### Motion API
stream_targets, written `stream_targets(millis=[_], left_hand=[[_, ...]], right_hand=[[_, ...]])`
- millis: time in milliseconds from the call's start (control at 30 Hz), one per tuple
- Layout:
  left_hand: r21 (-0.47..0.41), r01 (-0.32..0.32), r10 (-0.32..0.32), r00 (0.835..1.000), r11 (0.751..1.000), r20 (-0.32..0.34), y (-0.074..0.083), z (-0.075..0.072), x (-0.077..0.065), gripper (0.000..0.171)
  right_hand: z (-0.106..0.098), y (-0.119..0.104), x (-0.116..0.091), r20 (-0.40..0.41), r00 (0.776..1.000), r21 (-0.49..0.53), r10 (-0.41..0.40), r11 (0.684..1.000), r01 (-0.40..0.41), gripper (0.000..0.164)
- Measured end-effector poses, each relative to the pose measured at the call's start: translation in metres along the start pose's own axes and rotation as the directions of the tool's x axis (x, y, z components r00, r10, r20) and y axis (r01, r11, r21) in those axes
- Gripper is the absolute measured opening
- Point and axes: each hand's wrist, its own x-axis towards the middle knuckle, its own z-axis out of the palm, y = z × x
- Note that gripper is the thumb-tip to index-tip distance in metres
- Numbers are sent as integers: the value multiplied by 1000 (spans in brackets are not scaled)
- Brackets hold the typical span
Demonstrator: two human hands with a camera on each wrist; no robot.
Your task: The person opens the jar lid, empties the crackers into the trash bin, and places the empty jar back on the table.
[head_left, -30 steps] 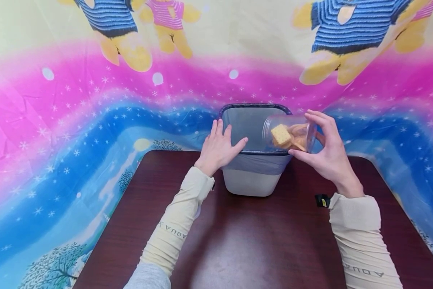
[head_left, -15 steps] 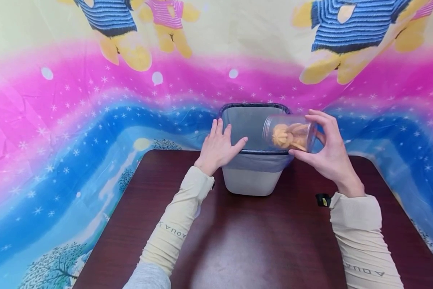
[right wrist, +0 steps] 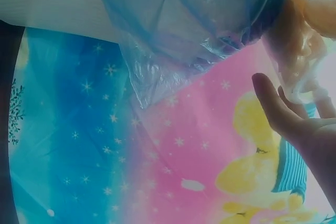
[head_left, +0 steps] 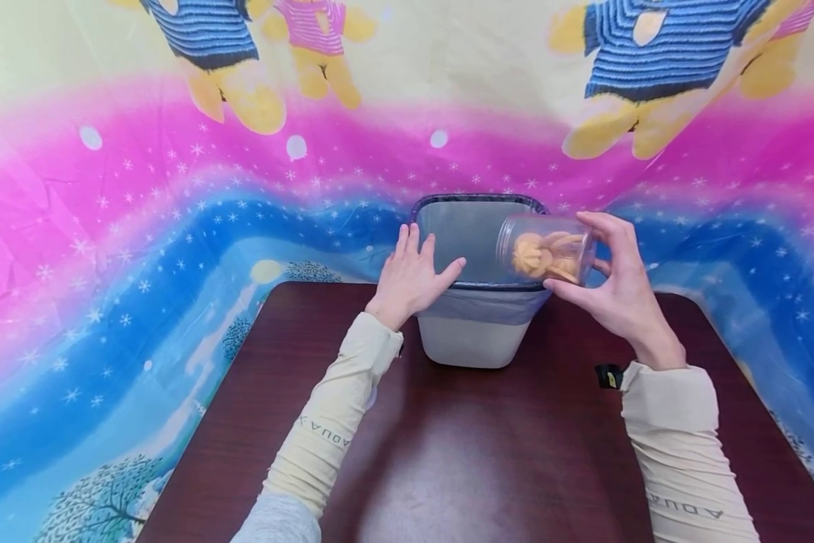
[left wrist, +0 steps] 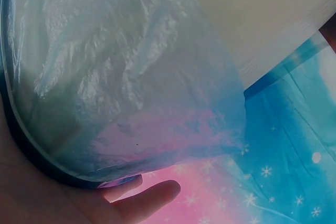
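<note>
My right hand [head_left: 617, 283] grips the base end of a clear plastic jar [head_left: 549, 225], thumb below and fingers above. The jar lies on its side over the right part of a trash can [head_left: 473, 343], its mouth facing left. Inside it are several golden cookies [head_left: 530, 255], a ridged swirl-shaped one nearest the mouth. A thin plastic bag [left wrist: 126, 72] lines the can and folds down over its dark rim [head_left: 481, 197]. My left hand [head_left: 410, 275] rests at the can's left rim with fingers straight and spread. The can's bottom is hidden from the head view.
The can stands near the far edge of a dark reddish-brown table [head_left: 474, 452]. Behind and around the table hangs a printed cloth [head_left: 352, 151] with bears and snowflakes. A black strap [head_left: 608, 375] shows at the right wrist.
A square cracker at the jar's mouth one second ago no longer shows; the swirl-shaped cookie has appeared there. The jar has shifted very slightly right. The left hand has kept still.
</note>
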Motion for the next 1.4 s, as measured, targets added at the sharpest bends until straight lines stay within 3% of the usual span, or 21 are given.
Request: stream_targets(millis=[533,833,1067,1267,1400], left_hand=[[-12,3,-3,1000,1000,12,1,0,0,84],[-8,7,-7,1000,1000,12,1,0,0,85],[-12,6,-5,1000,1000,10,1,1,0,85],[-10,5,-5,1000,1000,9,1,0,0,84],[-8,5,-5,1000,1000,11,1,-1,0,84]], right_hand=[[-1,-1,1,9,999,-3,52,999,-52,87],[0,-3,4,-9,996,95,87,992,-86,65],[-2,-3,5,30,992,53,124,991,-125,78],[-8,-5,4,93,981,30,168,985,-171,79],[-9,-7,3,97,984,39,152,987,-157,78]])
